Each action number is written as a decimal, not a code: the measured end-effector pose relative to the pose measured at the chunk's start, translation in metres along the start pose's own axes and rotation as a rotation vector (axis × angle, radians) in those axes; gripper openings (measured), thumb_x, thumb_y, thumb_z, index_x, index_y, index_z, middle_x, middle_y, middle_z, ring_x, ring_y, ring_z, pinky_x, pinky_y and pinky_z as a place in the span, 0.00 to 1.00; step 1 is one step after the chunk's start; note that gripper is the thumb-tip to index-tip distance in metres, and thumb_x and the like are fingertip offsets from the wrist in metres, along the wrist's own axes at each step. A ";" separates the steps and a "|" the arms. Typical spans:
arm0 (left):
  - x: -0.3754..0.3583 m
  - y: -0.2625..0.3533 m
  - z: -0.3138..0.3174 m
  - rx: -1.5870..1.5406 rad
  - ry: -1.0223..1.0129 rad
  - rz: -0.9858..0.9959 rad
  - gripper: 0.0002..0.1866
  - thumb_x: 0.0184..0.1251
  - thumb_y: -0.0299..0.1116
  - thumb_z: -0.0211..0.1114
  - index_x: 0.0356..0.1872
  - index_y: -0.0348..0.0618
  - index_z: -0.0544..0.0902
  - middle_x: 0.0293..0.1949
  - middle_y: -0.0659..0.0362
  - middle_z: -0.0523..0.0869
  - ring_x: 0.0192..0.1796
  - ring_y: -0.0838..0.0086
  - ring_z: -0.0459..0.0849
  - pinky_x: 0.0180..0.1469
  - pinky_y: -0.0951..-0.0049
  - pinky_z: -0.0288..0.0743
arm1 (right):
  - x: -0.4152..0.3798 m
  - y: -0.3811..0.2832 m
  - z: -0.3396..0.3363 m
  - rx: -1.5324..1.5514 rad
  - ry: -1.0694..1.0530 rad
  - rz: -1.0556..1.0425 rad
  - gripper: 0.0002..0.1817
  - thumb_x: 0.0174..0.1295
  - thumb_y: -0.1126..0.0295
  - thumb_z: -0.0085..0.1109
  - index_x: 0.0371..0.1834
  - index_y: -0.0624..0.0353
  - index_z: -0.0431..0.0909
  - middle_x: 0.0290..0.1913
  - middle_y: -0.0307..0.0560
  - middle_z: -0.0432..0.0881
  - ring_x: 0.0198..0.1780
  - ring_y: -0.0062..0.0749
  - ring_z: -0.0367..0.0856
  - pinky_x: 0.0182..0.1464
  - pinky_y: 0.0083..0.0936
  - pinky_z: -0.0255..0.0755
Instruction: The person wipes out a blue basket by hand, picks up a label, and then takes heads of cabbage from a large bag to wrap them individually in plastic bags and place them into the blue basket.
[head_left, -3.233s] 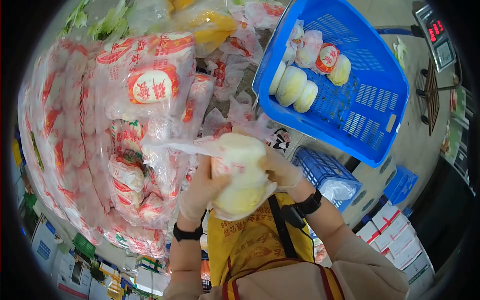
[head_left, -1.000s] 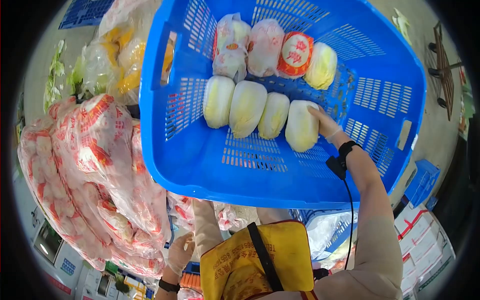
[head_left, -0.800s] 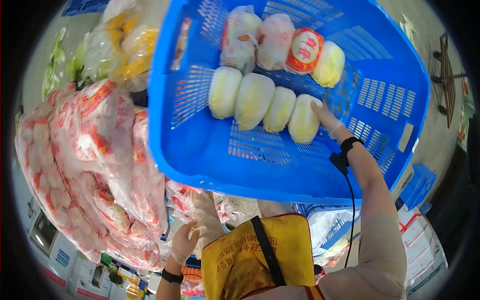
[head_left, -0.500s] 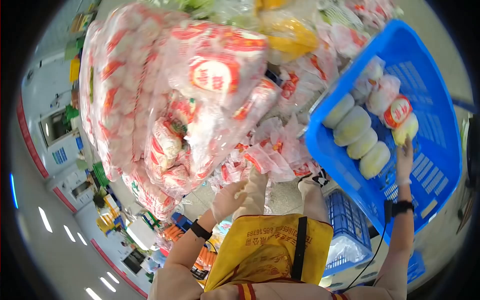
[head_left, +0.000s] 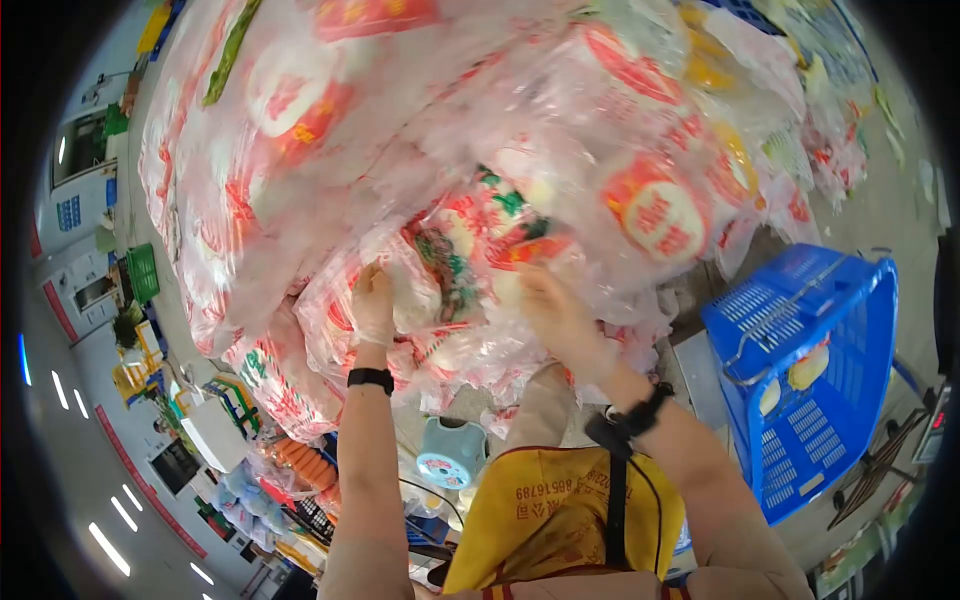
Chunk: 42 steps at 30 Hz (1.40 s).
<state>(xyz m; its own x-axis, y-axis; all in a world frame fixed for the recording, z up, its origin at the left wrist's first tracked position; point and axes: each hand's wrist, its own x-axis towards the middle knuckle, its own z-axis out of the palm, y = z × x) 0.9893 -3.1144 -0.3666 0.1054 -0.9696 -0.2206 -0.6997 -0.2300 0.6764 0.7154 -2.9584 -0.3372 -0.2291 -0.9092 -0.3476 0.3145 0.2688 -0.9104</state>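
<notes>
My left hand (head_left: 373, 308) is closed at the edge of a large clear plastic bag (head_left: 450, 180) with red printing. Across the opening from it, my right hand (head_left: 560, 315) reaches in at the bag's other side, its fingers smeared by motion. Between the hands, wrapped produce (head_left: 445, 270) shows with red, white and green print. At the right stands a blue plastic basket (head_left: 745, 400), tilted in view, with pale yellow-green oblong heads (head_left: 808, 368) that look like napa cabbages partly visible inside.
More bulging printed bags (head_left: 290, 120) are piled at the left and back. A small grey-blue stool (head_left: 452, 450) stands near my legs. Orange carrots (head_left: 305, 462) lie at the lower left. A cable runs from my right wrist past my yellow apron (head_left: 540, 520).
My right hand has left the heads in the blue basket and moved left to the bag. My left hand has moved forward to the bag's edge. The view has turned toward the pile.
</notes>
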 end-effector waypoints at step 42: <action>-0.188 0.156 0.084 -1.165 -1.091 -1.008 0.40 0.64 0.64 0.49 0.67 0.42 0.63 0.62 0.50 0.72 0.61 0.60 0.74 0.63 0.59 0.69 | -0.064 -0.118 -0.115 -0.555 -0.168 -0.019 0.06 0.49 0.75 0.60 0.32 0.56 0.77 0.30 0.45 0.75 0.36 0.44 0.73 0.41 0.37 0.67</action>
<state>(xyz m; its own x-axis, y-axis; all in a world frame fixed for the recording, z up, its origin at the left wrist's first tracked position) 0.8009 -2.9607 -0.2790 -0.6463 -0.0914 -0.7576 0.1425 -0.9898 -0.0021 0.5869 -2.8950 -0.2334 -0.0662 -0.9413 -0.3311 -0.2284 0.3373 -0.9133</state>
